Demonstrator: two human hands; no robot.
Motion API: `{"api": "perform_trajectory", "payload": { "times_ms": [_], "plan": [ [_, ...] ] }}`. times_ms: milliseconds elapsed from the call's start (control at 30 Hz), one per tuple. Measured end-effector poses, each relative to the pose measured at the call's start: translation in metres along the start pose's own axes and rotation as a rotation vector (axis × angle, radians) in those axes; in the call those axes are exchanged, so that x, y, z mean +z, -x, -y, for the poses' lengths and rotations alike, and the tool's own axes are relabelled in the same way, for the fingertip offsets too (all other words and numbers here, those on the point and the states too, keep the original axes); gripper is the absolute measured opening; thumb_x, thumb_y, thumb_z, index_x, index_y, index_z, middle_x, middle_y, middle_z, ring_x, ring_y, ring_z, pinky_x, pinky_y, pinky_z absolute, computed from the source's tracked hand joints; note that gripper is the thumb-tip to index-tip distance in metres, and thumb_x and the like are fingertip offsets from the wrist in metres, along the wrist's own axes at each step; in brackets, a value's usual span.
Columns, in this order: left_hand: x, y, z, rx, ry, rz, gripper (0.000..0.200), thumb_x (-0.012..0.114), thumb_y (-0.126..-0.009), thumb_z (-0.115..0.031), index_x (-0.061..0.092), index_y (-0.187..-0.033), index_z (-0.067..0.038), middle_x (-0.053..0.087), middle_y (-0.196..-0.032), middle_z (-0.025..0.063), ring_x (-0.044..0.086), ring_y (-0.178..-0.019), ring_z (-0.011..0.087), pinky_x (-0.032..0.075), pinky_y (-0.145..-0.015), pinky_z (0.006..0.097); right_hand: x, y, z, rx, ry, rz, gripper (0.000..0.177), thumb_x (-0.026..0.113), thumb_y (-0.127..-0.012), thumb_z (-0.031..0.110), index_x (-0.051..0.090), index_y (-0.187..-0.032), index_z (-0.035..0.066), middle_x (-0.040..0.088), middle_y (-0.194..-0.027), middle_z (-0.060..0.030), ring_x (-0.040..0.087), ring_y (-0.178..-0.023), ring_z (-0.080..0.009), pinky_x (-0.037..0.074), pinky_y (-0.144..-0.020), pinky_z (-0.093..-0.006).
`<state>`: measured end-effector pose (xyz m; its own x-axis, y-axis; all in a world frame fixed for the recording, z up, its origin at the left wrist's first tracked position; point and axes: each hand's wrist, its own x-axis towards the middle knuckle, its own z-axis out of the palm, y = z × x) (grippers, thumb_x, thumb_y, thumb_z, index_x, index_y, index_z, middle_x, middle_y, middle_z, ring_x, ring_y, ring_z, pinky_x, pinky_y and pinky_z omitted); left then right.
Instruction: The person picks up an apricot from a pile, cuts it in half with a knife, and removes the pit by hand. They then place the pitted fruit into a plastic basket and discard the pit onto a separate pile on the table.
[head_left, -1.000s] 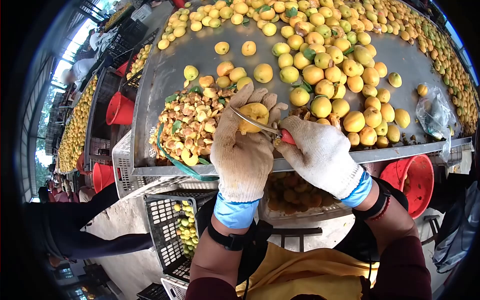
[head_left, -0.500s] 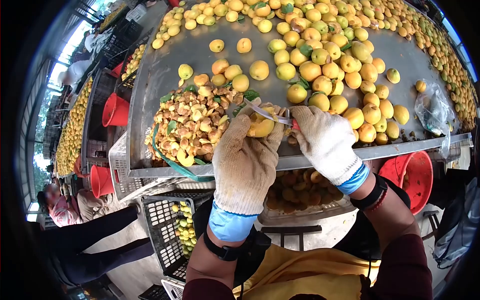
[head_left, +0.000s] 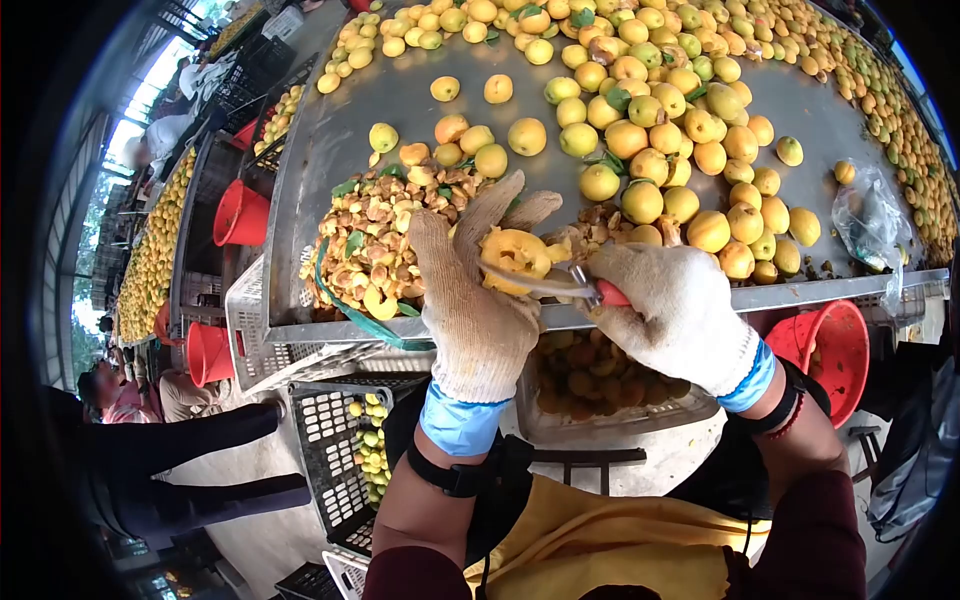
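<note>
My left hand (head_left: 480,310), in a beige knit glove, is turned palm up with its thumb and upper fingers spread. A cut yellow apricot (head_left: 516,262) with a hollow in its middle rests in that hand. My right hand (head_left: 670,310), gloved too, is closed around the red handle of a small knife (head_left: 545,285). The blade points left and meets the lower part of the apricot. Left of my hands lies a heap of brownish-yellow cut fruit pieces (head_left: 385,245) on the metal table (head_left: 400,100). Whole apricots (head_left: 640,200) lie beyond my right hand.
A crumpled clear plastic bag (head_left: 868,220) lies on the table at right. Below the edge are a crate of fruit (head_left: 610,375), a red bucket (head_left: 825,350) and a black crate (head_left: 335,450). People sit and stand at left, beside other fruit-covered tables (head_left: 150,260).
My left fingers have opened from around the apricot, baring its hollowed cut face. The knife and my right hand have dropped slightly, and the blade now lies lower on the fruit.
</note>
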<state>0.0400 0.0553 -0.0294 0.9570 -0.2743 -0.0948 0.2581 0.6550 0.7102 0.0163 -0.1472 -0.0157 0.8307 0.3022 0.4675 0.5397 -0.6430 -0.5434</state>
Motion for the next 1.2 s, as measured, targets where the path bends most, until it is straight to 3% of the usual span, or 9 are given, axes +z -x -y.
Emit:
{"api": "perform_trajectory", "payload": {
  "times_ms": [67, 167, 267, 400, 500, 733, 900, 967, 1200],
  "plan": [
    [0.008, 0.001, -0.001, -0.019, 0.072, -0.029, 0.091, 0.033, -0.101, -0.077, 0.043, -0.154, -0.003, 0.054, -0.144, 0.0219, 0.056, -0.130, 0.0381, 0.050, -0.109, 0.0512, -0.001, 0.007, -0.001, 0.003, 0.174, 0.198, 0.028, 0.075, -0.081, 0.020, 0.072, -0.107, 0.009, 0.068, -0.080, -0.0144, 0.067, -0.074, -0.0403, 0.054, -0.063, -0.0462],
    [0.010, -0.003, 0.002, -0.061, 0.249, 0.001, 0.091, 0.043, -0.102, -0.070, 0.037, -0.157, 0.002, 0.051, -0.148, 0.0260, 0.052, -0.134, 0.0427, 0.047, -0.111, 0.0524, 0.002, 0.011, -0.014, -0.041, 0.270, 0.030, 0.022, 0.074, -0.085, 0.028, 0.073, -0.102, 0.014, 0.067, -0.074, -0.0096, 0.068, -0.065, -0.0329, 0.055, -0.061, -0.0433],
    [0.010, -0.005, 0.003, -0.030, 0.301, 0.164, 0.067, 0.055, -0.103, -0.031, 0.036, -0.154, 0.008, 0.046, -0.151, 0.0295, 0.048, -0.141, 0.0428, 0.043, -0.117, 0.0523, -0.005, 0.010, -0.016, 0.062, 0.264, 0.054, 0.022, 0.075, -0.083, 0.026, 0.074, -0.101, 0.014, 0.068, -0.075, -0.0106, 0.068, -0.066, -0.0345, 0.055, -0.061, -0.0461],
    [0.007, -0.004, 0.010, -0.001, 0.075, 0.180, 0.056, 0.055, -0.100, -0.013, 0.042, -0.152, 0.004, 0.052, -0.148, 0.0213, 0.050, -0.142, 0.0324, 0.039, -0.123, 0.0474, -0.010, 0.010, -0.013, 0.161, 0.135, 0.084, 0.024, 0.075, -0.083, 0.026, 0.073, -0.104, 0.013, 0.068, -0.077, -0.0132, 0.069, -0.071, -0.0377, 0.055, -0.061, -0.0472],
    [0.015, -0.003, 0.013, 0.038, 0.055, 0.057, 0.063, 0.054, -0.102, -0.020, 0.033, -0.155, 0.008, 0.048, -0.149, 0.0274, 0.060, -0.131, 0.0350, 0.055, -0.109, 0.0445, -0.015, 0.009, -0.009, 0.206, 0.137, 0.143, 0.024, 0.075, -0.084, 0.024, 0.071, -0.105, 0.013, 0.068, -0.078, -0.0148, 0.068, -0.073, -0.0397, 0.055, -0.063, -0.0469],
    [-0.015, -0.004, 0.011, -0.110, 0.389, 0.301, 0.068, 0.052, -0.108, -0.037, 0.029, -0.160, 0.001, 0.050, -0.148, 0.0256, 0.066, -0.116, 0.0262, 0.056, -0.075, 0.0266, -0.022, 0.005, -0.003, 0.251, -0.037, 0.052, 0.019, 0.076, -0.085, 0.025, 0.068, -0.098, 0.013, 0.066, -0.076, -0.0146, 0.067, -0.073, -0.0401, 0.053, -0.062, -0.0466],
    [0.013, 0.010, 0.000, -0.103, 0.147, 0.169, 0.081, 0.062, -0.099, -0.023, 0.018, -0.164, 0.000, 0.042, -0.154, 0.0282, 0.066, -0.117, 0.0271, 0.059, -0.079, 0.0304, -0.017, 0.012, -0.004, 0.139, 0.074, 0.123, 0.029, 0.077, -0.080, 0.020, 0.072, -0.106, 0.009, 0.067, -0.078, -0.0160, 0.068, -0.072, -0.0399, 0.055, -0.062, -0.0456],
    [0.013, 0.013, -0.001, -0.109, -0.040, 0.199, 0.068, 0.058, -0.099, -0.005, 0.030, -0.161, -0.005, 0.054, -0.149, 0.0211, 0.065, -0.120, 0.0300, 0.057, -0.095, 0.0408, -0.016, 0.011, -0.001, 0.098, 0.115, 0.164, 0.024, 0.076, -0.081, 0.021, 0.071, -0.102, 0.011, 0.066, -0.076, -0.0144, 0.068, -0.070, -0.0386, 0.055, -0.061, -0.0467],
    [0.020, 0.018, 0.000, -0.146, -0.142, 0.113, 0.069, 0.061, -0.098, 0.002, 0.033, -0.160, -0.005, 0.057, -0.145, 0.0194, 0.069, -0.097, 0.0219, 0.057, -0.081, 0.0328, -0.006, 0.010, -0.008, 0.032, 0.226, 0.117, 0.016, 0.070, -0.086, 0.025, 0.067, -0.097, 0.014, 0.064, -0.074, -0.0114, 0.067, -0.068, -0.0371, 0.054, -0.059, -0.0485]
  ]
}}
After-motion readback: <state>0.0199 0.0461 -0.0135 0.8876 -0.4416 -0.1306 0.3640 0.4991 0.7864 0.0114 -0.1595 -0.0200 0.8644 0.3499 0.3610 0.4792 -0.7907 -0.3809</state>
